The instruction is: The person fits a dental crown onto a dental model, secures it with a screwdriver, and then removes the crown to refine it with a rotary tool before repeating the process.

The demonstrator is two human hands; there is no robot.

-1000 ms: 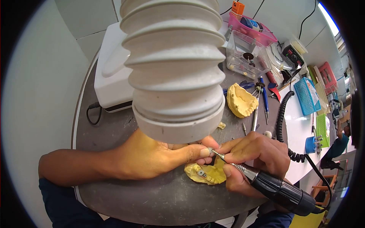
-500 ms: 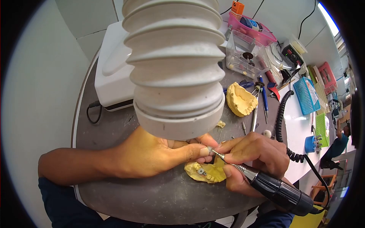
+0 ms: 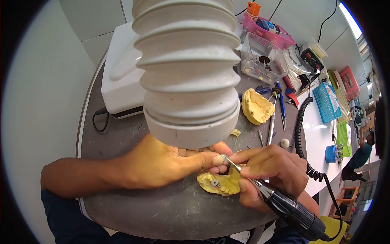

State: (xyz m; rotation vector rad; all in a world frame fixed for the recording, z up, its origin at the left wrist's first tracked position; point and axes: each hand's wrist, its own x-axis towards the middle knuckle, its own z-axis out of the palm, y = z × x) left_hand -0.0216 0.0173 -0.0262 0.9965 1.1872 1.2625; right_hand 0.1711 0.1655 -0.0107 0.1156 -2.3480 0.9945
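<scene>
My right hand is wrapped round a black and silver rotary handpiece, its thin tip pointing up and left. The tip meets a small pale piece, perhaps a dental crown, pinched between the thumb and fingers of my left hand. Most of that piece is hidden by my fingertips. Right below my hands lies a yellow dental model with grey metal posts set in it. Beyond them stands a second, cream dental model. A small yellowish fragment lies nearer to my hands.
A wide white ribbed suction hose hangs over my hands. To its left is a white machine. Farther right are a blue pen-like tool, a clear bin, a coiled cord and a blue bur holder. Another person sits far right.
The back end of the handpiece has swung slightly down and left, with my right hand shifting along. My left hand stays almost in place with the small pale piece.
</scene>
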